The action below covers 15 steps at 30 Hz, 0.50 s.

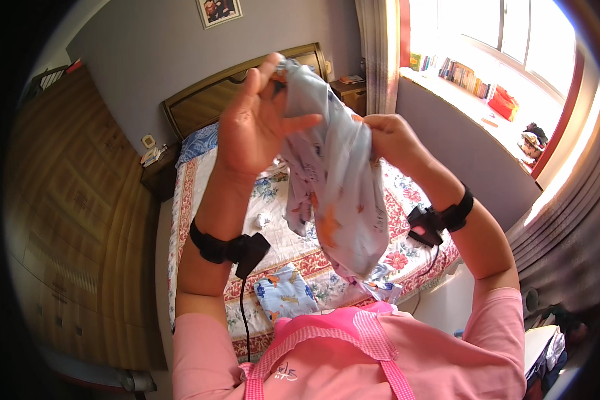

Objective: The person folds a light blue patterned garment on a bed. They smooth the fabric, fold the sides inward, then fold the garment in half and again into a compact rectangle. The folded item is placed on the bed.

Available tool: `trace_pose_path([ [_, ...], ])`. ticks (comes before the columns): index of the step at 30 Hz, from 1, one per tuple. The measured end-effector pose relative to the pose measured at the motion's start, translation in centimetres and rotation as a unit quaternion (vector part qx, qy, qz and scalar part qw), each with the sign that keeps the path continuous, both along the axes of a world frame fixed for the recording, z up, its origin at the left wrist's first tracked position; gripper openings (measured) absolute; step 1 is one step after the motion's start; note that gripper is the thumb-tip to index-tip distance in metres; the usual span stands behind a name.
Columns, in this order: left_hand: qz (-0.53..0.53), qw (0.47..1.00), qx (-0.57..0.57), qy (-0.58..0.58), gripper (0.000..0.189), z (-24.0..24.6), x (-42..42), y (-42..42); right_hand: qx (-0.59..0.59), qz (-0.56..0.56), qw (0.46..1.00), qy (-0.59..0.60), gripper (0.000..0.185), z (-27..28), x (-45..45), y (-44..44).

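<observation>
Raised before me hangs a light blue printed cloth garment point(350, 200), loosely bunched, with orange figures and dark marks on it. My left hand point(252, 120) is at its upper left, palm towards me, with the thumb across the front of the cloth and fingertips at the top edge. At its right side, my right hand point(395, 135) pinches the cloth between bent fingers. A folded light blue cloth piece point(286, 292) with orange and blue figures lies on the bed below. Another printed cloth point(382, 287) is partly hidden beneath the hanging garment.
The bed point(205, 200) has a floral cover and a wooden headboard point(195, 107). A small white crumpled thing point(262, 220) lies on it. Black straps with devices and cables circle both forearms. A wooden wardrobe point(85, 225) stands left; a windowsill point(460, 100) with books runs along the right.
</observation>
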<state>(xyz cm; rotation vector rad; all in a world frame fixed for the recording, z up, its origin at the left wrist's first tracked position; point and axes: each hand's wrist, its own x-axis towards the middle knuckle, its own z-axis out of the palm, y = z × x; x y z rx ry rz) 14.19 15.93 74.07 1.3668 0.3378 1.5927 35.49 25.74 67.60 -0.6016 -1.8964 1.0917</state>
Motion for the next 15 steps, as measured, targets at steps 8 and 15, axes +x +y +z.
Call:
trace_pose_path([
  [8,0.064,0.986,0.006,0.157,0.061,0.1,2.9,0.5,0.016,0.004,0.998,0.064,0.055,2.4,5.3,0.7],
  [15,0.199,0.931,0.144,0.272,0.069,-3.0,5.1,2.0,0.042,-0.018,0.998,0.043,0.019,4.5,-1.0,-1.2],
])
